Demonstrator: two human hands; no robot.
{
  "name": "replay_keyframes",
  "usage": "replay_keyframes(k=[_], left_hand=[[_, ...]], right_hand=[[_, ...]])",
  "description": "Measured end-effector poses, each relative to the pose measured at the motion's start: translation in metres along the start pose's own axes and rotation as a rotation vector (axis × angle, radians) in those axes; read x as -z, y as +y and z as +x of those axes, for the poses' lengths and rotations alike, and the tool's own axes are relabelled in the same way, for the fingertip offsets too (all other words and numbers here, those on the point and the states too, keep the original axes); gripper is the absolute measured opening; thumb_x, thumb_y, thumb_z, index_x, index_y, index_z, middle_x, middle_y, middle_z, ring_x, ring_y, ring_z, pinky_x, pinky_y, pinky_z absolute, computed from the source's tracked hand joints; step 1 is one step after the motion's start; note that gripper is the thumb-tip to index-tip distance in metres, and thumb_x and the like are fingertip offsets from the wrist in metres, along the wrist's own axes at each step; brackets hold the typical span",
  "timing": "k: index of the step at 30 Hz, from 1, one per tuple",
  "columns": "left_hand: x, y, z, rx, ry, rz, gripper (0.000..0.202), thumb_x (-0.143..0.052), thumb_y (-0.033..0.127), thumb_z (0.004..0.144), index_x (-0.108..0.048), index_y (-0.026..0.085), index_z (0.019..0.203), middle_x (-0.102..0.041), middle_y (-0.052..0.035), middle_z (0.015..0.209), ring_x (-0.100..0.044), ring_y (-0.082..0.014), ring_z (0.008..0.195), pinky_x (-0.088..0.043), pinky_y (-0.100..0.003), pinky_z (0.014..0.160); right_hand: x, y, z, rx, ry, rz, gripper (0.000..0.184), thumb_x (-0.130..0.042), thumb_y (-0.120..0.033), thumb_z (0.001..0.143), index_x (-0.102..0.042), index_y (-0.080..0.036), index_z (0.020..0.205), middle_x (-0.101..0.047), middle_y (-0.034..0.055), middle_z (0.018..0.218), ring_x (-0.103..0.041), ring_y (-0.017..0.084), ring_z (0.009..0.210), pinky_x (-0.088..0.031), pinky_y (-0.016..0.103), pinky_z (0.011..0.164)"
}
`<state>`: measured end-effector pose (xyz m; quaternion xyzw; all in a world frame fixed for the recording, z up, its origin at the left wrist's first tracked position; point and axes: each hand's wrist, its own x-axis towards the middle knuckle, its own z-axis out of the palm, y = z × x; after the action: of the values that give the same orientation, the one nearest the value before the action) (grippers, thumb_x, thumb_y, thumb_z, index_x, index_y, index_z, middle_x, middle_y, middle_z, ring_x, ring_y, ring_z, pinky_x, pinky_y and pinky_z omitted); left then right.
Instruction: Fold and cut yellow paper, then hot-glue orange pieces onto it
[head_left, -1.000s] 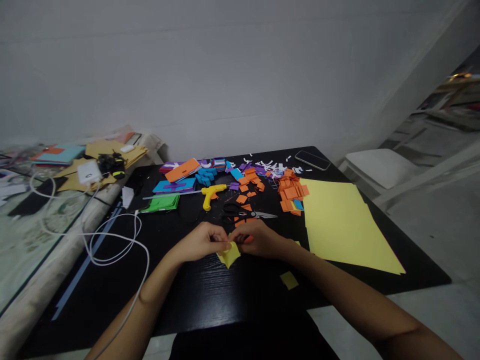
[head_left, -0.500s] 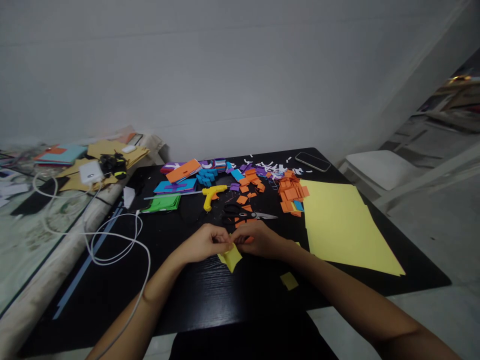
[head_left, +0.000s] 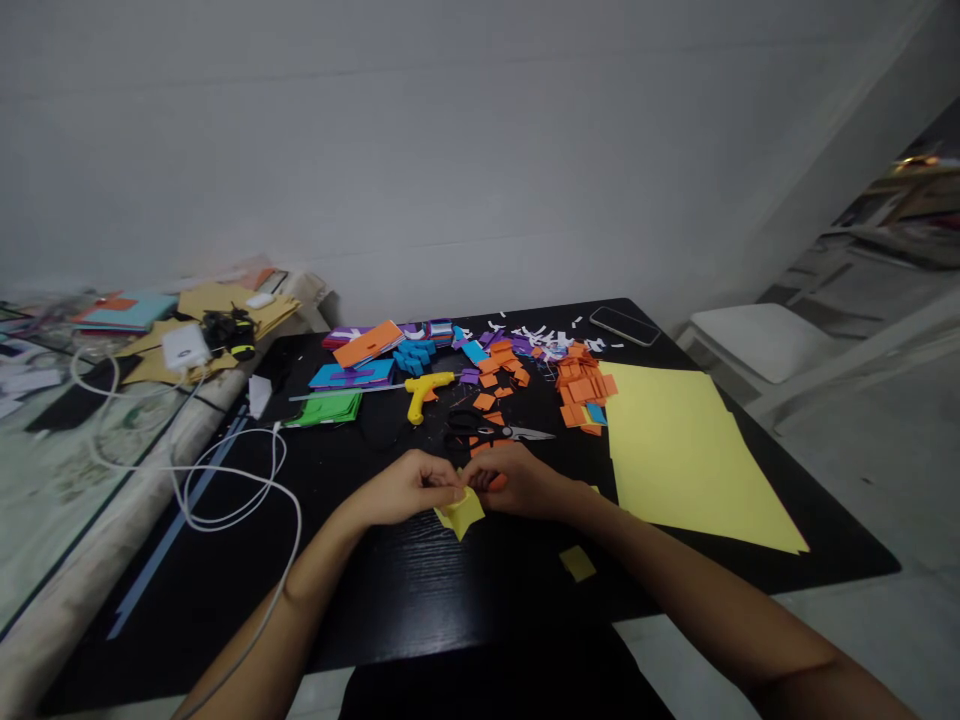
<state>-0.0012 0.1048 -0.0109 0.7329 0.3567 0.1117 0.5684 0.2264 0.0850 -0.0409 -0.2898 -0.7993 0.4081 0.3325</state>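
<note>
My left hand (head_left: 416, 487) pinches a small folded piece of yellow paper (head_left: 465, 514) between thumb and fingers, low over the black table. Against it, my right hand (head_left: 517, 480) is closed, its fingertips meeting the left ones at the paper's upper edge. A small orange piece (head_left: 497, 483) shows from under the right hand's curled fingers; most of it is hidden and its kind is unclear. Just beyond the hands lie black-handled scissors (head_left: 499, 430). A small yellow paper square (head_left: 577, 563) rests below my right forearm.
Large yellow sheets (head_left: 690, 455) lie at right. Orange paper pieces (head_left: 581, 385), a yellow glue gun (head_left: 427, 393), green paper (head_left: 326, 407) and a phone (head_left: 625, 325) lie farther back. A white cable (head_left: 289, 490) loops across the left side and over my left forearm.
The yellow paper has tilted slightly in my fingers, its lower corner a little higher. Both hands keep nearly the same place and grip.
</note>
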Motion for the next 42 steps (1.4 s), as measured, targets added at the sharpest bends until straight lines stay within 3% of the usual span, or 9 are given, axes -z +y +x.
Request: replay_keyframes(k=[6,18,27,42], left_hand=[[0.0047,0.0010,-0.0045,0.001,-0.048,-0.017,0.027,-0.070,0.035,0.086,-0.068,0.009,0.093,-0.069,-0.0046,0.078,-0.060,-0.0129,0.069,-0.046,-0.023,0.066],[0.0036,-0.0015,-0.0023,0.002,0.007,0.072,0.027,-0.070,0.036,0.084,-0.070,0.009,0.080,-0.068,-0.0044,0.072,-0.056,-0.0123,0.065,-0.043,-0.021,0.062],[0.0042,0.0014,-0.0024,-0.017,-0.016,0.046,0.015,-0.064,0.025,0.085,-0.068,0.010,0.083,-0.067,-0.0032,0.072,-0.059,-0.0123,0.066,-0.043,-0.021,0.063],[-0.0006,-0.0016,-0.0001,-0.016,0.000,0.072,0.025,-0.066,0.035,0.087,-0.069,0.011,0.081,-0.065,-0.0025,0.073,-0.055,-0.0125,0.067,-0.042,-0.021,0.063]], right_hand=[[-0.0007,0.0025,-0.0014,-0.010,-0.002,0.015,0.025,-0.070,-0.005,0.075,-0.074,-0.016,0.096,-0.072,0.0002,0.080,-0.066,0.011,0.069,-0.049,0.018,0.066],[0.0007,-0.0045,-0.0013,-0.013,-0.030,-0.058,0.025,-0.071,-0.006,0.076,-0.074,-0.017,0.098,-0.073,0.0019,0.085,-0.067,0.013,0.074,-0.049,0.020,0.068],[0.0005,-0.0042,-0.0006,0.004,-0.020,-0.061,0.025,-0.070,-0.005,0.075,-0.074,-0.016,0.097,-0.072,0.0010,0.082,-0.065,0.012,0.071,-0.048,0.019,0.068],[-0.0008,-0.0067,0.0009,0.072,-0.058,-0.076,0.028,-0.065,-0.005,0.076,-0.070,-0.018,0.101,-0.068,0.0015,0.087,-0.063,0.013,0.074,-0.048,0.022,0.070]])
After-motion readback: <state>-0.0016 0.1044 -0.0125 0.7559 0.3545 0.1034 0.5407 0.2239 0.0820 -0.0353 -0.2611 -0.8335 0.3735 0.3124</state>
